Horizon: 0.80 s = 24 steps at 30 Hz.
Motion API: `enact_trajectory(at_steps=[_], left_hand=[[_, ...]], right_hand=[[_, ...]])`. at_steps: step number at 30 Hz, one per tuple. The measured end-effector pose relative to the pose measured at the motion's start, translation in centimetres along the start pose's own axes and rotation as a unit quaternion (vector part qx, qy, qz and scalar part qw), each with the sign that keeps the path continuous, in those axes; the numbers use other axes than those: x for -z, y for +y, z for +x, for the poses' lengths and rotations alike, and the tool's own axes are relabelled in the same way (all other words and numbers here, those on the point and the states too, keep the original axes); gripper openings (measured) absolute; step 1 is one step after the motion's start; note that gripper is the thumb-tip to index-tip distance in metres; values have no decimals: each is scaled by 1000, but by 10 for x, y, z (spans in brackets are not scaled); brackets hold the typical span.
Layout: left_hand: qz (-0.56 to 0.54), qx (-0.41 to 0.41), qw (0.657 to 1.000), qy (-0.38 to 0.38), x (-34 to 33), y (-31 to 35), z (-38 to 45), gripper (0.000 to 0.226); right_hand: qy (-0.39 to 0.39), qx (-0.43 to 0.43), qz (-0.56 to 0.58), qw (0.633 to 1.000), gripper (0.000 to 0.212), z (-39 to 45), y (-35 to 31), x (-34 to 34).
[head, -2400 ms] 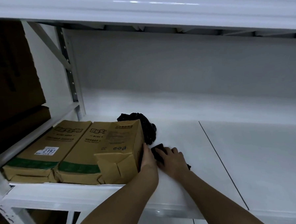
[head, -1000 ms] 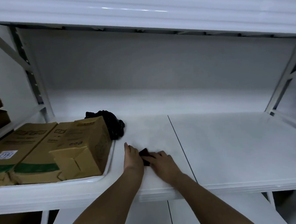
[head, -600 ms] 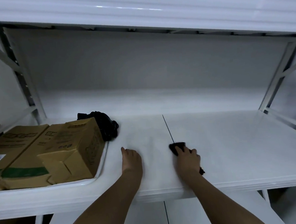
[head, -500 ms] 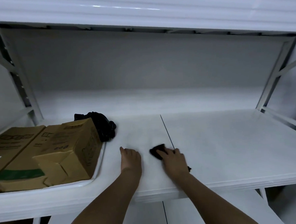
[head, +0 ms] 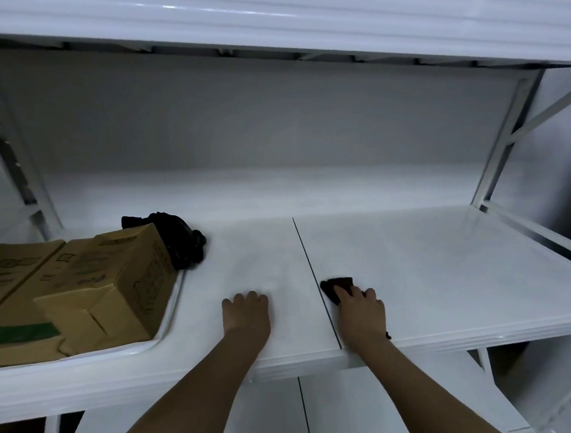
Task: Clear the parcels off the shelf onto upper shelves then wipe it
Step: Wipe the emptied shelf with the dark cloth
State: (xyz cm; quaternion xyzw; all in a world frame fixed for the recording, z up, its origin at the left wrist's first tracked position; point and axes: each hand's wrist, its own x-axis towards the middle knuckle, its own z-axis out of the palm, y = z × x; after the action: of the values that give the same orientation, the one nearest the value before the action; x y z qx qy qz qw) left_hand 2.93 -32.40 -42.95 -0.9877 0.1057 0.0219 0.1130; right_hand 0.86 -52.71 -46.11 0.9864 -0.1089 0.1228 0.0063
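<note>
The white shelf (head: 428,258) spreads across the view, with a dark seam running down its middle. My right hand (head: 360,313) presses a small dark cloth (head: 335,286) flat on the shelf just right of that seam. My left hand (head: 246,314) rests palm down on the shelf left of the seam, fingers together, holding nothing. Two brown cardboard parcels lie at the left end: a nearer one (head: 112,285) and another one (head: 12,267) cut off by the frame edge. A crumpled black bag (head: 179,241) sits behind the nearer parcel.
The upper shelf's white front beam (head: 267,22) runs overhead. White uprights stand at the far left (head: 27,183) and right (head: 502,145). A lower shelf (head: 353,404) shows beneath my arms. Cardboard edges peek over the top right corner.
My right hand has slid the cloth back and forth across the seam and now sits right of it. My left hand stays planted. The view has shifted rightward away from the parcels.
</note>
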Motion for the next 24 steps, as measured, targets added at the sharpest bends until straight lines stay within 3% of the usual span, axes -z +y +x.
enact_trajectory(at_steps=[3,7,10,14,18,22,24], left_hand=[[-71,35,997,10,-4,-2,-8,51],[-153,81,983,56,-13,-6,-22,53],[-177,91,975,100,-21,-9,-33,53],[-186,89,970,128,-32,-17,-43,53],[-229,95,951,185,-37,-28,-46,47],[-233,72,945,219,-40,-48,-53,49],[-224,58,946,227,-45,-62,-56,49]], right_hand=[[71,39,7,997,38,-20,-26,-2],[40,123,51,990,63,-30,-58,-1],[52,184,51,980,60,-26,-52,-2],[83,107,65,989,42,-26,-19,-4],[60,28,79,995,61,-35,-24,-9],[63,86,72,992,55,-51,-74,-6],[43,118,64,990,64,-57,-105,-7]])
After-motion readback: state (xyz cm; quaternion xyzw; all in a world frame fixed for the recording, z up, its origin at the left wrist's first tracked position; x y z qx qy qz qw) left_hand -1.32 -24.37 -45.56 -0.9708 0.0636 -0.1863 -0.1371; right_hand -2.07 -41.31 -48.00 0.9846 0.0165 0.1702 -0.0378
